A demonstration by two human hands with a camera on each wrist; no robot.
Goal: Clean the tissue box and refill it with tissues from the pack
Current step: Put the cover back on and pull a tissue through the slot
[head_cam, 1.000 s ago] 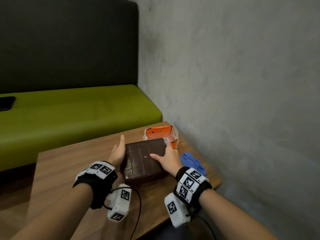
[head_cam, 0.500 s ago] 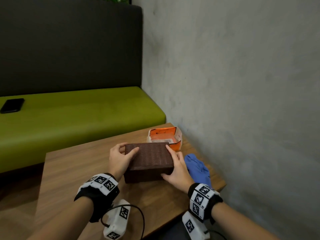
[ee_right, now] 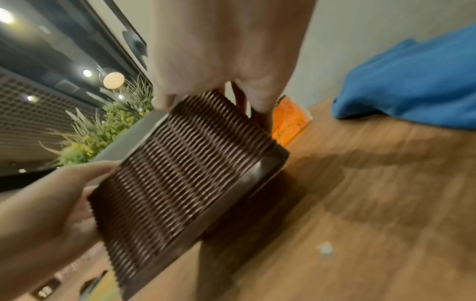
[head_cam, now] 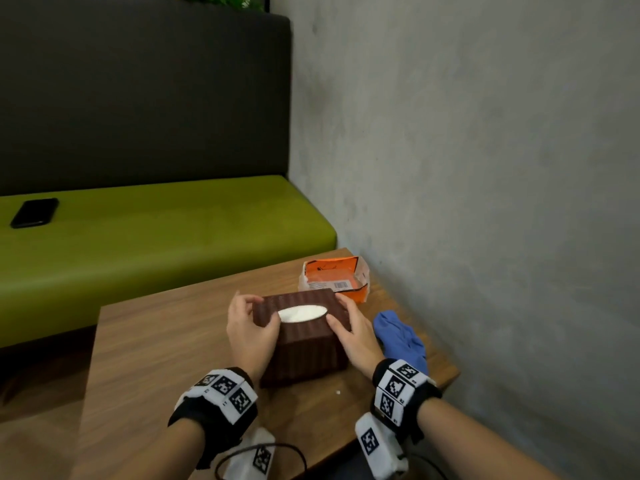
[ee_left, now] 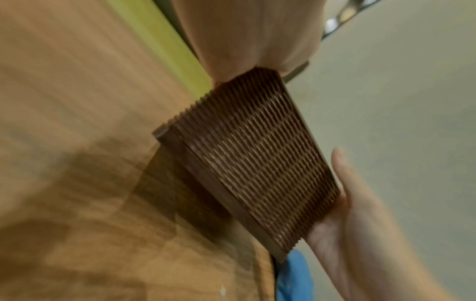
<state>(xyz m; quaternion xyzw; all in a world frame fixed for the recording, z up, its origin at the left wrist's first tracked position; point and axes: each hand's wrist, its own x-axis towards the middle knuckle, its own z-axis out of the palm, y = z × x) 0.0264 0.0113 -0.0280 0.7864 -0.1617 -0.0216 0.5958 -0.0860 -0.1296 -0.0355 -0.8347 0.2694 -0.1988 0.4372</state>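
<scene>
1. The brown ribbed tissue box is on the wooden table, held between both hands. It's tipped up off the surface on one edge; both wrist views show a gap and shadow under it.
2. The left hand grips the left end, thumb curled over the top edge right next to the oval slot. The right hand clasps the right end the same way, with its fingers wrapped down the far side.
3. White shows through the slot, so I'd say the refill part is pretty much done. Can't tell how full it is though, since only the opening is visible.
4. The orange tissue pack sits torn open just behind the box, looking mostly flat and empty-ish.
5. A blue cloth lies crumpled to the right of the box, nobody touching it. Wiping is probably finished, but the blurry wrist shots don't prove the box is clean.
6. What's left, my guess: set it flat, maybe tease the first tissue up through the slot.
</scene>
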